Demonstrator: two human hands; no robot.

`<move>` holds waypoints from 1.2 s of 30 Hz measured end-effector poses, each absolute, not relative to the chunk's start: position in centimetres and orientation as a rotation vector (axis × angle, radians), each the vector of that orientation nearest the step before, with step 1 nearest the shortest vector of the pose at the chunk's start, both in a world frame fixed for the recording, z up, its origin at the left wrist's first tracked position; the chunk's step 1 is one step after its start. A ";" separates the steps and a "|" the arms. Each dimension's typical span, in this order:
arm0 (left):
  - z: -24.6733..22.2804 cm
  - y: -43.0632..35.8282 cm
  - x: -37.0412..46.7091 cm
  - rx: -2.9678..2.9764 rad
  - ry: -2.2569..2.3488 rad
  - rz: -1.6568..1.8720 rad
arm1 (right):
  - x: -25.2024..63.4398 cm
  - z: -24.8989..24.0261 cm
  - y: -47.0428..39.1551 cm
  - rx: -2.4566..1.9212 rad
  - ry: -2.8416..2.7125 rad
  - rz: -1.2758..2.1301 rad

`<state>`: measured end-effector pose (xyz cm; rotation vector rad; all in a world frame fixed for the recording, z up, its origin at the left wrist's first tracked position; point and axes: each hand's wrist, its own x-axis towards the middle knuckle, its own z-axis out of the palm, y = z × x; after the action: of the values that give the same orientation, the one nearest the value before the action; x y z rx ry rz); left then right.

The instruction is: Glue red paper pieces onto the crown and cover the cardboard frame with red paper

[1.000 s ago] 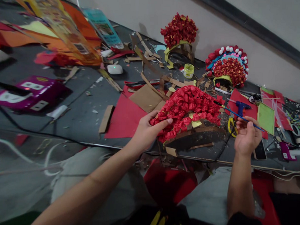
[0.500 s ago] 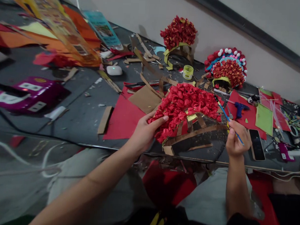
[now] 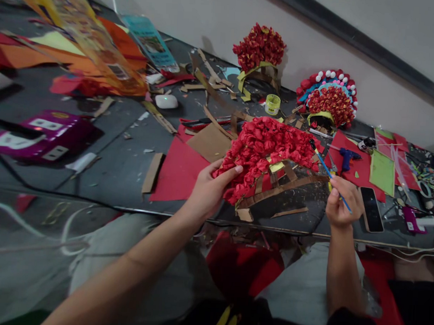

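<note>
My left hand [image 3: 210, 188] grips the left end of a red ruffled headpiece [image 3: 268, 145], its thumb lying over the red petals. Brown cardboard strips form a curved frame under the headpiece. Between the thumb and fingers of my right hand [image 3: 344, 201] is a thin blue brush [image 3: 328, 171], its dark tip pointing up and left, close to the right end of the headpiece. Whether the tip touches the petals I cannot tell. Behind stands a small open yellow jar [image 3: 272, 104].
Two finished-looking headpieces [image 3: 260, 48] [image 3: 331, 100] stand by the wall. Bottles [image 3: 148, 42], a purple power strip [image 3: 41, 135] and cardboard scraps lie left. A phone [image 3: 371, 210], a blue glue gun [image 3: 348, 158] and red sheets [image 3: 176, 172] are on the dark table.
The headpiece has tilted up slightly in my left hand. The brush in my right hand has shifted very little.
</note>
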<state>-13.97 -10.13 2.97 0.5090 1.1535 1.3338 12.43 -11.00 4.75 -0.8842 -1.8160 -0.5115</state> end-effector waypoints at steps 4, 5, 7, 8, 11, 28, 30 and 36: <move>3.0 -10.1 -14.0 0.492 1.164 1.348 | 12.5 4.6 -11.0 -0.891 -1.824 -0.509; 2.9 -10.1 -14.0 0.497 1.167 1.351 | 12.5 4.6 -11.0 -0.896 -1.826 -0.516; 2.8 -10.0 -14.1 0.506 1.173 1.359 | 12.5 4.6 -11.1 -0.901 -1.825 -0.525; 2.7 -10.0 -14.2 0.507 1.172 1.365 | 12.5 4.6 -11.1 -0.901 -1.821 -0.525; 2.4 -10.0 -14.2 0.502 1.162 1.380 | 12.5 4.5 -11.0 -0.897 -1.796 -0.505; 2.1 -9.9 -14.2 0.563 1.198 1.478 | 11.7 4.5 -11.5 -0.827 -1.812 -0.479; 2.2 -9.9 -14.2 0.562 1.209 1.471 | 11.7 4.3 -11.5 -0.823 -1.804 -0.476; 2.3 -9.8 -14.2 0.539 1.184 1.480 | 11.7 4.2 -11.5 -0.808 -1.794 -0.508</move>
<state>-14.24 -9.78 2.25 0.5386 1.1838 1.4800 11.70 -11.47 4.15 -0.8075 -1.7943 -0.5079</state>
